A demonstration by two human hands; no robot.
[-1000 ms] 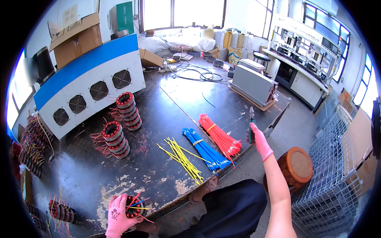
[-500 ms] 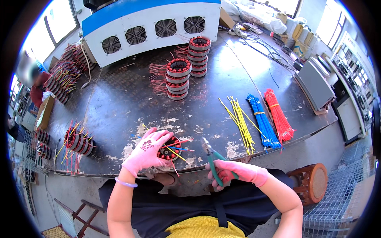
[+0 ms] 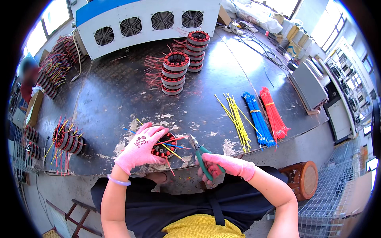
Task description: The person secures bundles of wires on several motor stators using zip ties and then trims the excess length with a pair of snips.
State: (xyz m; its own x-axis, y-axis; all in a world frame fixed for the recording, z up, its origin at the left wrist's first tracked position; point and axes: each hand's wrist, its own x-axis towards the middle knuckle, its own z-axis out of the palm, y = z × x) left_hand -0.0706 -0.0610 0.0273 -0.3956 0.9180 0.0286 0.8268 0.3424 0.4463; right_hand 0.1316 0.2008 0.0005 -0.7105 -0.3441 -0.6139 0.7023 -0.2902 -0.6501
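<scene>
left hand (image 3: 139, 148) palm-down on stator (image 3: 163, 146); right hand (image 3: 222, 164) grips pliers (image 3: 201, 154).

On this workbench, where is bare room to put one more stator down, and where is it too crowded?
Bare room lies on the dark bench between the white fan cabinet, the stacked stators and the left hand. Another patch lies between those stacks and the yellow wires. It is crowded around the wire bundles and at the left edge.
</scene>
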